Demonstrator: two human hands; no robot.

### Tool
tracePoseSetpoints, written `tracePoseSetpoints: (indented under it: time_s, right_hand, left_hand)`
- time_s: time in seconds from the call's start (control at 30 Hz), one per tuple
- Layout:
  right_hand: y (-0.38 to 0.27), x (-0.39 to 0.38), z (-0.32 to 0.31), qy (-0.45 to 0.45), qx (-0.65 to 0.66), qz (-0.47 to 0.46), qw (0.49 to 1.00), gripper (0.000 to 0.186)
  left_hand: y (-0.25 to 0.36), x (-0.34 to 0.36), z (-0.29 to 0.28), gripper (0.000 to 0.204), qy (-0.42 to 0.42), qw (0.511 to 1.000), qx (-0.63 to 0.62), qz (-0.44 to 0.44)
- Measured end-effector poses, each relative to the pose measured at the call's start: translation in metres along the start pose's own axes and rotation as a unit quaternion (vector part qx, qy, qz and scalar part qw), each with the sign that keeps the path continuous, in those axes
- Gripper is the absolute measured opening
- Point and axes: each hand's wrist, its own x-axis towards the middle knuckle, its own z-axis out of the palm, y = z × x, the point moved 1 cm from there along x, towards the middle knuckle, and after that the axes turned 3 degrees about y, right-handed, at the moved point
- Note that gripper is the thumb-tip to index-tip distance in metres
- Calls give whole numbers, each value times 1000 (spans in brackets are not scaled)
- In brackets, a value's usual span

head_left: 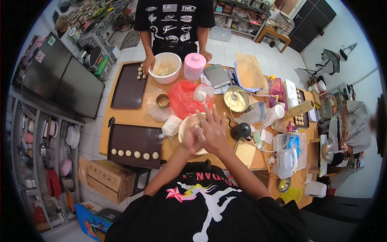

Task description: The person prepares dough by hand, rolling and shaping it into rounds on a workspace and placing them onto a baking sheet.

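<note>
My left hand (189,140) and my right hand (212,131) meet palm to palm above a pale round bowl (182,128). The right hand lies over the left with its floury fingers stretched out and spread. Most of my left fingers are hidden beneath it, and whatever may be between the palms is out of sight. Left of the bowl, white flour in a clear plastic bag (171,126) sits at the corner of a dark baking tray (133,139). Along that tray's near edge runs a row of several round dough balls (137,154).
Across the table a person's hand (148,63) touches a white bowl of dough (166,79), beside another dark tray (128,90). A red plastic bag (183,99) lies ahead. To the right are a metal bowl of creamy mixture (236,99), a black jug (241,131) and a cable.
</note>
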Motion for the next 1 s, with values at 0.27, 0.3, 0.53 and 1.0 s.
tracePoseSetpoints:
  time_s: [0.27,0.3,0.53,1.0]
  right_hand:
    - [14,-6,27,-2,36,76,996,58]
    - [8,-8,30,-23,109,46,993,58]
    - [19,0,2,71,214,-57,973,48]
    - [-2,1,17,-55,271,-21,961,58]
  left_hand:
    - [-4,10,-14,78,-154,960,-225,-67]
    - [-19,8,-18,79,-206,919,-320,-100]
    - [5,20,-45,56,-47,999,13,-5]
    - [-19,14,-22,78,-109,990,-69,53]
